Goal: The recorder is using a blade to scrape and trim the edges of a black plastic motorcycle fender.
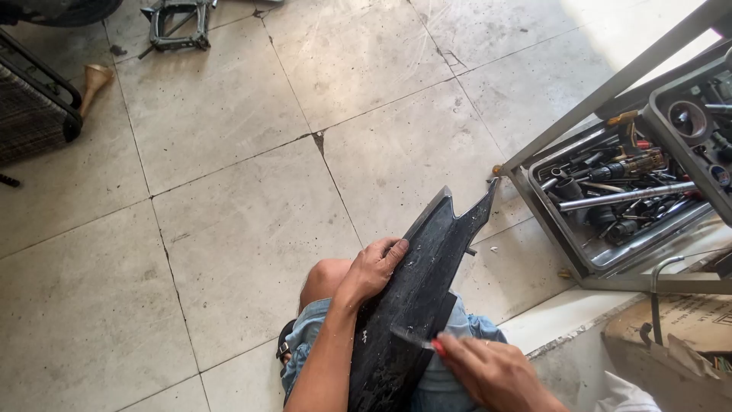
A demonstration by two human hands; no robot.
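Note:
A long black plastic panel (427,259) with a forked far end lies tilted across my lap, flecked with pale shavings. My left hand (374,267) grips its left edge near the middle, fingers curled over the surface. My right hand (492,374), at the bottom right, holds a small tool with a red handle (438,347); its dark blade (412,336) rests on the panel's lower part. My knees in denim shorts (320,328) are under the panel.
A metal tool cart (602,145) stands at the right, its tray full of sockets, drivers and bars. A cardboard box (686,343) sits at the lower right. A folded scissor jack (179,27) and a wicker seat (30,107) lie at the far left on the tiled floor.

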